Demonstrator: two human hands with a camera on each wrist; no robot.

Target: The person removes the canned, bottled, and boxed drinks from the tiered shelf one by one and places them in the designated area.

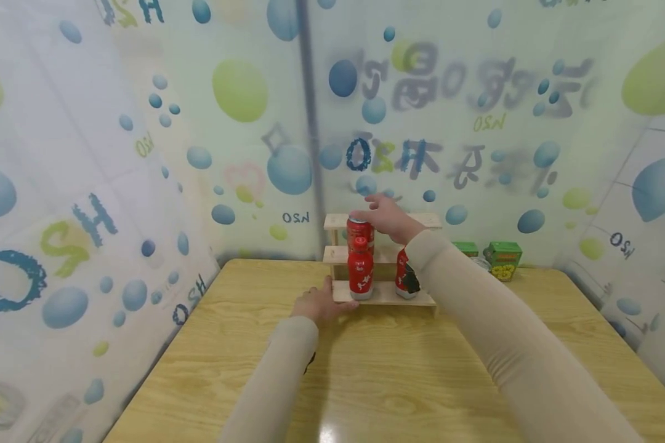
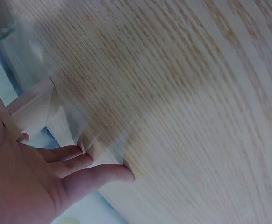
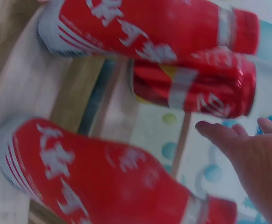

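Your right hand (image 1: 390, 218) is loosely spread by the red can (image 1: 360, 228), mid-frame on the rack (image 1: 385, 296); your left hand (image 1: 318, 303), straight-fingered, touches the rack's left end. Likely placing; next, probably ease clear.

Bottles (image 1: 361, 274): red, marked with white lettering; caps red, bases pale with red stripes. Can (image 1: 360, 229): glossy red with white lettering and a pale band. Shelf (image 1: 382, 297): pale wood. Table (image 1: 377, 369): yellowish wood grain. Curtain (image 1: 199, 111): whitish, patterned with blue and green drops and "H2O". Carton (image 1: 504, 261): green with yellow shapes. Sleeves (image 1: 284, 363): cream.
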